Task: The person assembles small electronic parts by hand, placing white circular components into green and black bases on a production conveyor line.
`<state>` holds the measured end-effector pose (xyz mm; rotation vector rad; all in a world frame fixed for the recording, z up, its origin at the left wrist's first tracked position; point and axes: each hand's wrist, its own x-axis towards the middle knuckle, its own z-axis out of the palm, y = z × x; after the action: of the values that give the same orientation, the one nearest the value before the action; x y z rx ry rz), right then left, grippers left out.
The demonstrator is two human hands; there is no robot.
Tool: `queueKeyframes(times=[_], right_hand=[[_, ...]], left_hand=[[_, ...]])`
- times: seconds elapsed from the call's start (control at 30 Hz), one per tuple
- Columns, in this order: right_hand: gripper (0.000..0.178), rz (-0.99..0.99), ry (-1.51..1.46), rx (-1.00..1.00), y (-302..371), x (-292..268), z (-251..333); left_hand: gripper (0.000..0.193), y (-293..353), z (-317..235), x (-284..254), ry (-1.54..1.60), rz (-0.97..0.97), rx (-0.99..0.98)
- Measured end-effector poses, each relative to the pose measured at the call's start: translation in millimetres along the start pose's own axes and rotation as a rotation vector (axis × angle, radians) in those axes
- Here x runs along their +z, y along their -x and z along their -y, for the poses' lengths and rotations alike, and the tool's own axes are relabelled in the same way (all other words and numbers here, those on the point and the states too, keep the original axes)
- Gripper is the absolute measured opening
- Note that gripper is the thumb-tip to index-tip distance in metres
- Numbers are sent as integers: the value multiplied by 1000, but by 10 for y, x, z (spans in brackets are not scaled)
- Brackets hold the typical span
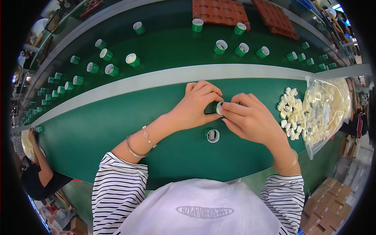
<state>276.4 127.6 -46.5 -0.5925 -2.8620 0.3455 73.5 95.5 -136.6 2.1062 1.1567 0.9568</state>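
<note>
A small green cup with a white rim (219, 108) is gripped on its side by my left hand (196, 105), the thumb below and the fingers above. My right hand (250, 117) is closed, its thumb and fingertips pressed together at the cup's mouth. Whatever those fingertips pinch is hidden behind them. Just below my hands, on the green worktop (168, 152), stands a second green cup (212, 136) with something dark and grey inside. A loose pile of cream-coloured small pieces (290, 111) lies to the right of my right hand.
A clear plastic bag (327, 113) full of cream pieces lies at the right end. Beyond a pale rail (250, 71), many green cups (132, 60) stand on a green belt (172, 49). Red-brown trays (220, 11) lie at the back. Another person's arm (40, 158) reaches in at far left.
</note>
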Motion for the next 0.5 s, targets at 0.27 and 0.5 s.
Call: queueKeyframes(times=[0.27,0.5], right_hand=[[22,71,114,-55,-11,22,26],[15,112,135,6,-27,76,39]], left_hand=[[39,-12,9,22,-2,-13,10],[37,-13,23,31,-17,-26,21]])
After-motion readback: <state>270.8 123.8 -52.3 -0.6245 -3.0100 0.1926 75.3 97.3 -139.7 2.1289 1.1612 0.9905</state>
